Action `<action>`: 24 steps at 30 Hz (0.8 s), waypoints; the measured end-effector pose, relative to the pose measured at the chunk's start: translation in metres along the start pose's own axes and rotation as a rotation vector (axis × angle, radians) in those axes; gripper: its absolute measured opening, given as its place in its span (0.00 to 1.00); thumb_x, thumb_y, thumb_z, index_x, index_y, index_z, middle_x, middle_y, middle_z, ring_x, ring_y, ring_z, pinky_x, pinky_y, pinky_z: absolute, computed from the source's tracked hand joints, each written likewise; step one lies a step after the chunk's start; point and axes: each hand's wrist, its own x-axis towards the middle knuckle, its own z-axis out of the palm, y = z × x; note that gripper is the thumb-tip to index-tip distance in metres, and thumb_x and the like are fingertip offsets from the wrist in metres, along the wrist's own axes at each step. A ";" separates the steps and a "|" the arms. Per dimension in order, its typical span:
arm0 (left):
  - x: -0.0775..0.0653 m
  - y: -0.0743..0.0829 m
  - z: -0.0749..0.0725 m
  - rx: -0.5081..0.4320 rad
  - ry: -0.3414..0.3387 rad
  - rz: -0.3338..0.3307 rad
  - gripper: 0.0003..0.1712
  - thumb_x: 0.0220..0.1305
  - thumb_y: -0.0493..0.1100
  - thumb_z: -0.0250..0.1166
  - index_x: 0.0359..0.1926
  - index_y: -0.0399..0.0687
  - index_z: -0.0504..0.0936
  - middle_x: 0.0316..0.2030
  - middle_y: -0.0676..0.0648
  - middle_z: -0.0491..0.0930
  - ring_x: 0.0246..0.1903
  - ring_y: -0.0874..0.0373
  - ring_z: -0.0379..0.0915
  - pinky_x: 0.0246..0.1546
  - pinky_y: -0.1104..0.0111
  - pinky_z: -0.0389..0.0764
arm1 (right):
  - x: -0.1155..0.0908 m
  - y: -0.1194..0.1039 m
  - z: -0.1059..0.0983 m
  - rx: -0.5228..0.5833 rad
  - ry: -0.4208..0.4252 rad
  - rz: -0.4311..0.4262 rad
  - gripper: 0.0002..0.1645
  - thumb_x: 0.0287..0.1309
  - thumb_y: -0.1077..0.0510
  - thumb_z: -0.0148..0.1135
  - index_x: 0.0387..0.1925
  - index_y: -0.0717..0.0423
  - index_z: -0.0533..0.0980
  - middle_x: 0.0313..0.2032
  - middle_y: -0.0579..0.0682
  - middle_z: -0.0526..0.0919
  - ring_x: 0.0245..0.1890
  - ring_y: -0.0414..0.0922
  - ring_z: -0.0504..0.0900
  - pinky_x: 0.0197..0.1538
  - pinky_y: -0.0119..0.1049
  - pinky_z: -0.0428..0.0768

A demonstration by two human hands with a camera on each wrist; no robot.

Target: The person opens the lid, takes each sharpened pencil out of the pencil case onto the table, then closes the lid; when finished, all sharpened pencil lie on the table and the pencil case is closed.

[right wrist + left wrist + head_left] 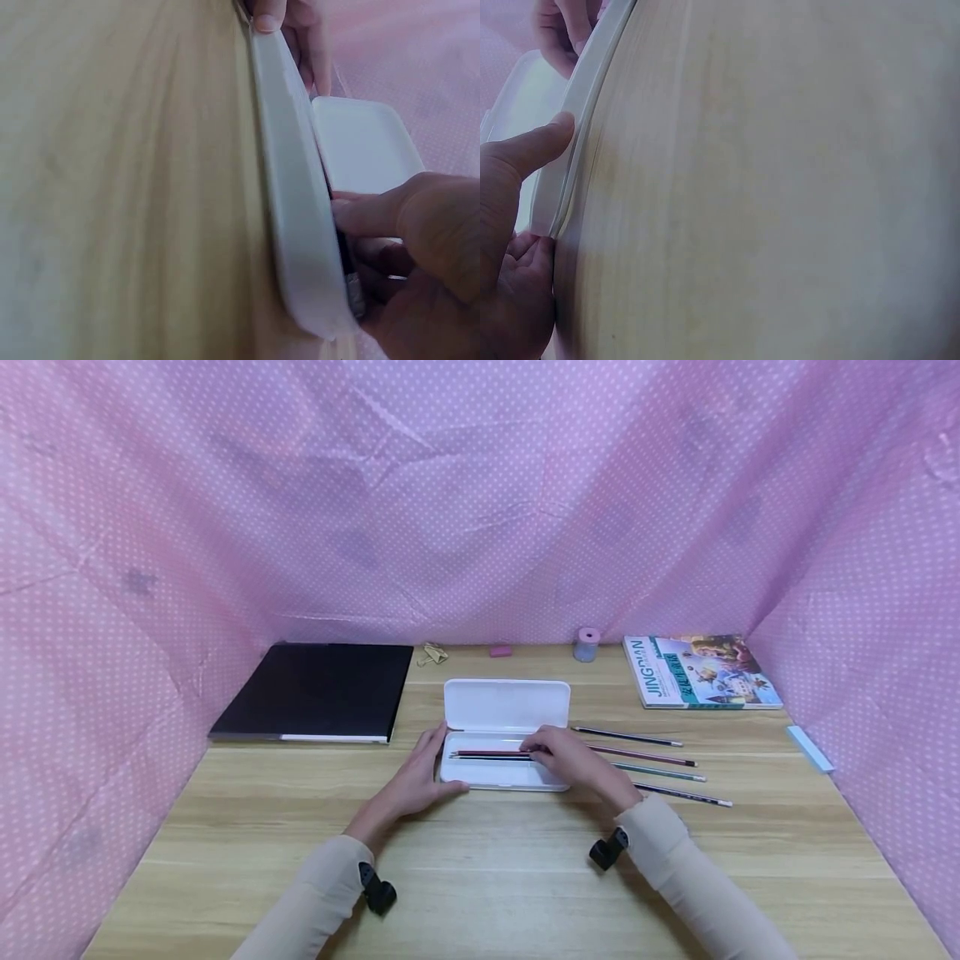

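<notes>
An open white pencil case (507, 706) lies on the table, its lid tipped back. My left hand (416, 781) grips the case's left end, the thumb on the front wall and fingers round the end. Inside the case lie a red pencil (480, 752) and a dark pencil (491, 758), side by side. My right hand (570, 756) reaches into the right half of the case and pinches the dark pencil (343, 251). The right hand covers the right ends of both pencils in the head view.
Several pencils (660, 769) lie spread right of the case. Behind are a black folder (322, 689), gold binder clips (432, 653), a pink eraser (500, 651), a pink-topped sharpener (586, 645) and a book (701, 672). A light blue strip (809, 748) lies at the right edge.
</notes>
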 end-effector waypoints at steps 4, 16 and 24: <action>-0.001 0.001 0.000 0.000 -0.002 -0.003 0.64 0.44 0.63 0.70 0.72 0.51 0.40 0.65 0.48 0.54 0.63 0.56 0.51 0.63 0.60 0.57 | -0.004 0.002 -0.001 0.076 0.061 0.025 0.11 0.59 0.63 0.57 0.42 0.52 0.81 0.37 0.43 0.80 0.39 0.38 0.76 0.46 0.37 0.76; -0.001 0.001 0.000 -0.004 0.001 0.004 0.65 0.44 0.63 0.70 0.72 0.51 0.39 0.64 0.48 0.54 0.63 0.57 0.51 0.63 0.60 0.56 | -0.055 0.017 -0.029 0.118 0.189 0.105 0.13 0.61 0.61 0.56 0.42 0.41 0.80 0.42 0.39 0.79 0.41 0.39 0.76 0.43 0.38 0.76; -0.001 0.000 0.000 0.004 0.000 0.007 0.65 0.44 0.64 0.70 0.72 0.51 0.39 0.64 0.48 0.54 0.63 0.56 0.51 0.63 0.60 0.56 | -0.113 0.040 -0.045 0.007 0.292 0.140 0.11 0.56 0.60 0.62 0.38 0.41 0.80 0.35 0.38 0.79 0.35 0.38 0.75 0.38 0.34 0.75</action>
